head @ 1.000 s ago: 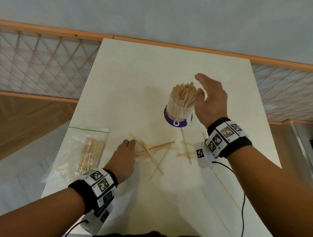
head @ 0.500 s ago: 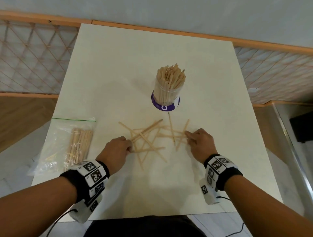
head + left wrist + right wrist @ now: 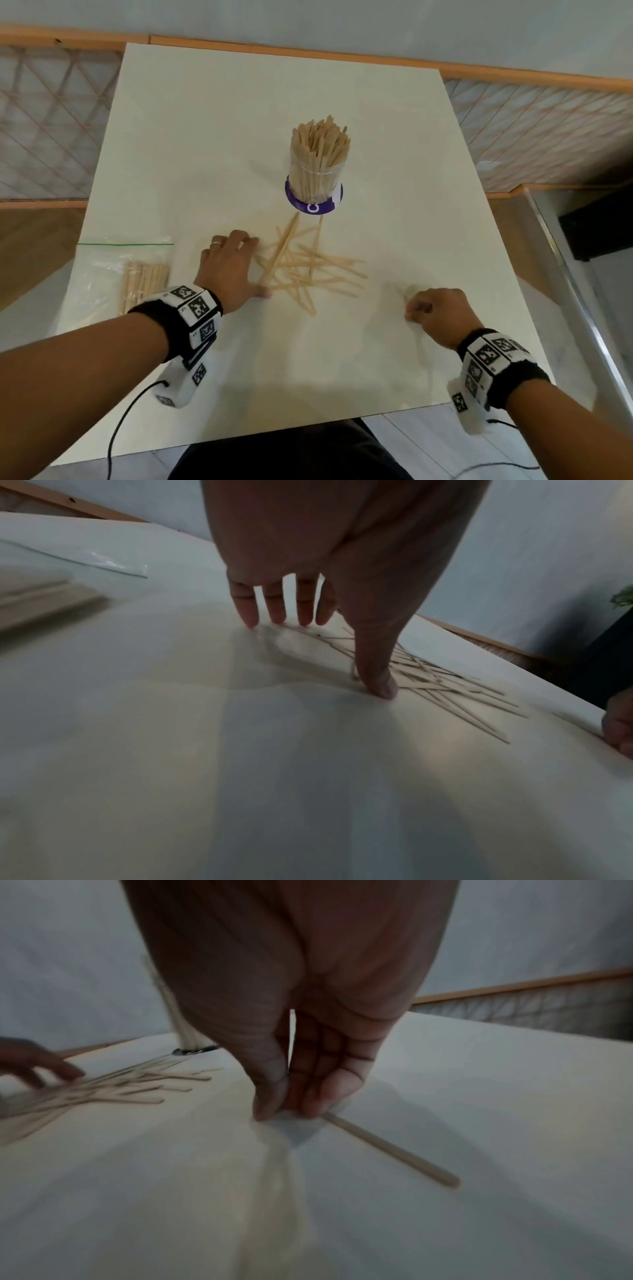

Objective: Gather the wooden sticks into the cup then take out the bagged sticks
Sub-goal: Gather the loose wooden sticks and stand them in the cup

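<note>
Right hand [image 3: 436,315] is down on the table [image 3: 205,137] with its fingers curled in, pinching the end of a single stick [image 3: 390,1148] between thumb and fingertips; the rest of that stick lies flat on the table, trailing out from under the fingers. Left hand [image 3: 229,270] is spread flat, fingers straight, thumb tip [image 3: 380,688] pressing the tabletop right at the edge of the loose pile of sticks [image 3: 308,267], not grabbing anything. The pile sits between the two hands, closer to the left one, all crisscrossed. Just past the pile, away from both hands, stands the clear cup [image 3: 317,178] with a purple base, already stuffed with upright sticks. Out beyond the left wrist lies the zip bag [image 3: 102,274] with its own bundle of sticks [image 3: 144,284] still inside.
</note>
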The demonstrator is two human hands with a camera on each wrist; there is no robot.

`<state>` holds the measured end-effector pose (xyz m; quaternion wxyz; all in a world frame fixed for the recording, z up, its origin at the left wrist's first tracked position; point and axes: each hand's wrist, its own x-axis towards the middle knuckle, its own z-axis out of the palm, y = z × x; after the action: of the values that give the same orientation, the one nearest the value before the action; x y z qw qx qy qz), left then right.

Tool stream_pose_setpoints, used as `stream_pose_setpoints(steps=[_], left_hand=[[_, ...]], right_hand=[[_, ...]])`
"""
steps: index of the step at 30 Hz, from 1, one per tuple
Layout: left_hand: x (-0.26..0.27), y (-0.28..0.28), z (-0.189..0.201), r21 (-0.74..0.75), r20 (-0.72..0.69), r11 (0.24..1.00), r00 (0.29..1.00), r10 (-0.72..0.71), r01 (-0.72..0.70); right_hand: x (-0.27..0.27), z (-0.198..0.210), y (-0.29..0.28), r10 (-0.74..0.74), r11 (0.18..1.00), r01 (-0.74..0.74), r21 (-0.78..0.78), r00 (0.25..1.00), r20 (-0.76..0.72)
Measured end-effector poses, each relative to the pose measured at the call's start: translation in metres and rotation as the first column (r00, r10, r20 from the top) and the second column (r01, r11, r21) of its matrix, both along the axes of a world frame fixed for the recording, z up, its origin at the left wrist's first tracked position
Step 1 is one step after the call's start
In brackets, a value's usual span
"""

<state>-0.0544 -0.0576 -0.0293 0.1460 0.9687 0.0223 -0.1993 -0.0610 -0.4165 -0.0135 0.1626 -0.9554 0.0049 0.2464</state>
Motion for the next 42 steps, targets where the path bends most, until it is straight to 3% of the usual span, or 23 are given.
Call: stream_pose_setpoints(steps=[3, 9, 11, 13, 15, 17, 18, 20, 24, 34, 36, 38, 42], left_hand=[[0.003, -0.010, 0.001, -0.092, 0.038, 0.996, 0.999, 0.015, -0.012], [-0.003, -0.025, -0.003, -0.251, 0.052, 0.967, 0.997, 0.061, -0.046], [-0.005, -0.024, -0.006, -0.261, 0.039, 0.964, 0.997, 0.061, -0.048], [-0.006, -0.019, -0.006, -0.212, 0.015, 0.976, 0.998, 0.061, -0.056], [-0.006, -0.013, -0.005, -0.112, 0.024, 0.993, 0.999, 0.034, -0.032], [-0.004, -0.011, -0.003, -0.034, 0.023, 0.999, 1.000, 0.000, 0.001], [-0.002, -0.012, -0.003, -0.018, 0.006, 1.000, 1.000, -0.025, 0.025], [0.003, -0.018, -0.004, -0.001, -0.043, 0.994, 0.993, -0.109, 0.109], [0.012, -0.030, -0.005, -0.042, 0.010, 0.978, 0.979, -0.206, 0.206], [0.002, -0.044, -0.006, -0.140, 0.095, 0.979, 0.986, -0.138, 0.151], [0.000, -0.044, -0.005, -0.136, 0.092, 0.982, 0.988, -0.122, 0.134], [-0.001, -0.044, -0.006, -0.127, 0.096, 0.985, 0.990, -0.106, 0.118], [-0.002, -0.045, -0.007, -0.140, 0.092, 0.985, 0.991, -0.092, 0.105]], right_hand=[[0.009, -0.004, 0.016, -0.049, 0.996, 0.045, 0.082, 0.998, 0.040], [0.015, -0.008, 0.073, 0.118, 0.967, -0.139, 0.213, 0.987, 0.110], [0.015, -0.008, 0.081, 0.127, 0.957, -0.177, 0.230, 0.968, 0.215], [0.015, -0.002, 0.077, 0.062, 0.974, -0.119, 0.193, 0.958, 0.281], [0.012, 0.005, 0.065, -0.006, 0.997, -0.007, 0.076, 0.988, 0.156], [0.005, 0.009, 0.058, 0.028, 0.991, -0.034, -0.127, 0.998, -0.048], [0.002, 0.008, 0.057, 0.037, 0.986, -0.056, -0.160, 0.992, -0.117], [-0.002, 0.003, 0.058, -0.002, 0.997, -0.010, -0.077, 0.988, -0.152], [0.008, -0.004, 0.064, 0.008, 0.998, -0.002, 0.063, 0.996, -0.090], [0.026, -0.006, 0.115, 0.264, 0.944, -0.280, 0.174, 0.958, 0.109], [0.025, -0.009, 0.121, 0.259, 0.933, -0.301, 0.197, 0.942, 0.213], [0.024, -0.011, 0.118, 0.282, 0.942, -0.322, 0.089, 0.909, 0.306], [0.029, -0.009, 0.109, 0.478, 0.873, -0.453, -0.182, 0.869, 0.126]])
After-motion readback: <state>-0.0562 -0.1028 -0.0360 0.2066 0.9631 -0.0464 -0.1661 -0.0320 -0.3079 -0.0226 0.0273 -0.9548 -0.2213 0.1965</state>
